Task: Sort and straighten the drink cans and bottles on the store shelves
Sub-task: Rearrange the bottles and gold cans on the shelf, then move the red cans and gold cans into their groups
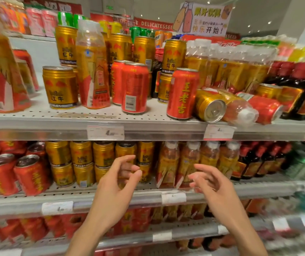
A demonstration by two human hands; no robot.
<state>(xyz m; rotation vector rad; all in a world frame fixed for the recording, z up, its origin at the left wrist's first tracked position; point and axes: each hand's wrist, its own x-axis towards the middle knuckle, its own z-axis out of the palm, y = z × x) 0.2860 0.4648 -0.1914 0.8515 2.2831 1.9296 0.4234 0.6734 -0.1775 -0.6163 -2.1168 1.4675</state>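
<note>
On the upper shelf stand mixed drinks: a gold can, a tall orange bottle, two red cans and another red can. To its right a gold can, a clear-capped bottle and a red can lie on their sides. My left hand and my right hand hover empty in front of the middle shelf, fingers loosely curled, touching nothing.
The middle shelf holds red cans, stacked gold cans, orange bottles and dark bottles in rows. Price tags hang on the shelf edges. Shrink-wrapped bottle packs sit behind the fallen items. A paper sign hangs above.
</note>
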